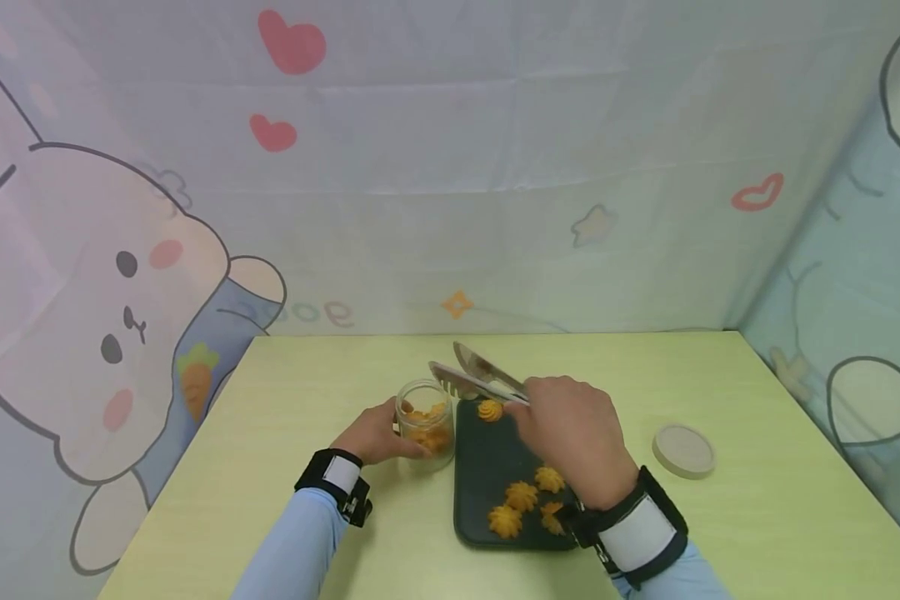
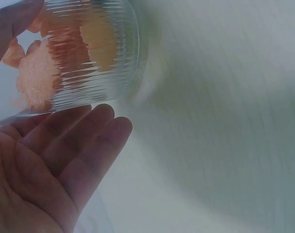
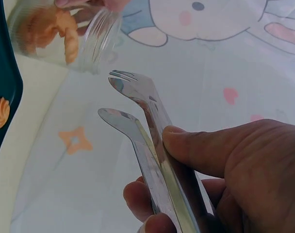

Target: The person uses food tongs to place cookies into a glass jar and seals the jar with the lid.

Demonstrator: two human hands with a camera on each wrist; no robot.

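Observation:
A clear glass jar (image 1: 426, 433) with several golden swirled cookies (image 3: 43, 29) inside stands at the left of a dark tray. My left hand (image 1: 381, 433) holds the jar from its left side, the thumb on one side and the fingers on the other. Metal tongs (image 3: 162, 160) are gripped in my right hand (image 1: 573, 433), above the tray's far part. Their tips are apart with nothing between them, close to the jar's open mouth. On the dark tray (image 1: 487, 454) lie several more cookies (image 1: 521, 497), one at its far end; my right hand and wrist cover part of it.
A round pale lid (image 1: 684, 451) lies on the light yellow table (image 1: 780, 500), to the right of my right hand. Behind the table hangs a cartoon-printed cloth (image 1: 435, 167), which also covers the sides.

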